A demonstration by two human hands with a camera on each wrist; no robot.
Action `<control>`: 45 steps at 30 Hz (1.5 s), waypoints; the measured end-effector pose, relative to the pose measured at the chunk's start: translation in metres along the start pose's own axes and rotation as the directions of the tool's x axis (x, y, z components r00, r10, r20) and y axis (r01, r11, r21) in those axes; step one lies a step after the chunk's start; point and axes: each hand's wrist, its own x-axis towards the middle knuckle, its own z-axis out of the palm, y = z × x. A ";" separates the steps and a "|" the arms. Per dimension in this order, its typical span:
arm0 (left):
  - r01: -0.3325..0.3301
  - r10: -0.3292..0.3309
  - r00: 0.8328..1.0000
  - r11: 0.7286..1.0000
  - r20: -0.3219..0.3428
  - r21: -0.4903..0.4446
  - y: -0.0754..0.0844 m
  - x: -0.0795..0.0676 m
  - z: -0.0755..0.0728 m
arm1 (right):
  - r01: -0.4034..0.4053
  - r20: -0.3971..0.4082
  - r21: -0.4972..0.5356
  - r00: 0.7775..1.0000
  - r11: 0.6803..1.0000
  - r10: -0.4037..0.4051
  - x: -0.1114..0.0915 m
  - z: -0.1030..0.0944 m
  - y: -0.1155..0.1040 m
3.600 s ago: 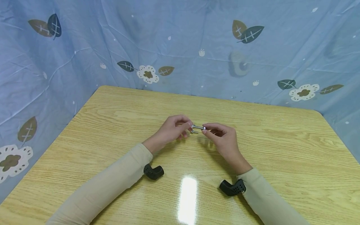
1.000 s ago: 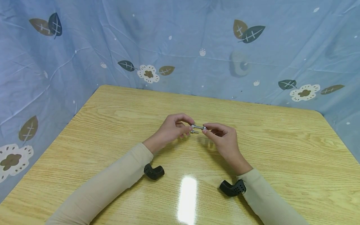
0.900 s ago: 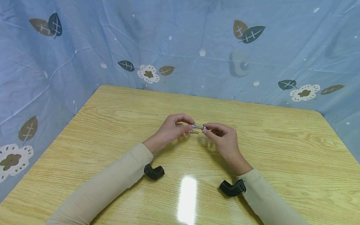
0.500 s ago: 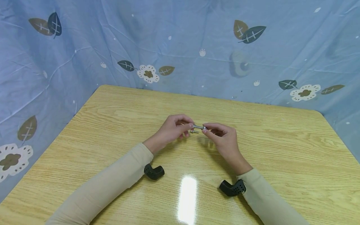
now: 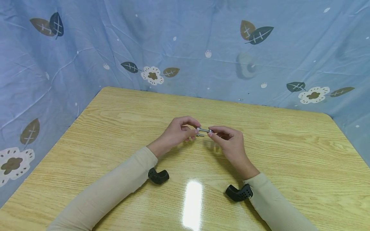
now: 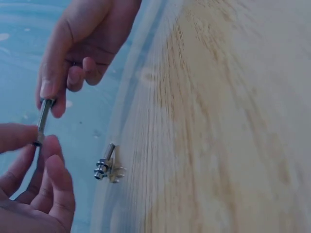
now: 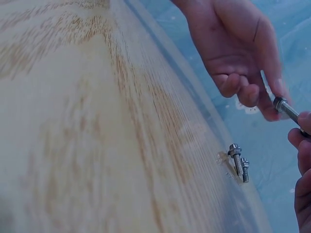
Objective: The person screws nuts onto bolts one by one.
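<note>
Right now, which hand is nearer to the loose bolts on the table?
Left. The left hand hangs just above and left of the loose bolts; the right hand hangs to their right, a little farther off in the head view.

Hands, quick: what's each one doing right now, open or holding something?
Left hand: holding, pinching one end of a bolt.
Right hand: holding, pinching the same bolt's other end.
</note>
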 end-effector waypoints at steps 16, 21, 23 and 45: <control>0.017 -0.017 1.000 1.000 -0.021 -0.004 0.000 0.001 0.001 | 0.011 -0.008 -0.001 1.000 1.000 -0.011 0.001 0.001 0.000; -0.004 0.003 1.000 1.000 -0.024 -0.017 0.001 0.000 0.001 | 0.010 -0.007 -0.013 1.000 1.000 -0.010 0.000 0.000 0.000; -0.011 0.011 1.000 1.000 -0.024 -0.021 0.001 -0.001 0.000 | 0.011 -0.007 -0.016 1.000 1.000 -0.011 0.000 0.000 0.000; 0.024 -0.024 1.000 1.000 -0.015 0.005 0.002 -0.001 0.002 | -0.004 0.002 0.009 1.000 1.000 0.004 -0.001 0.001 0.000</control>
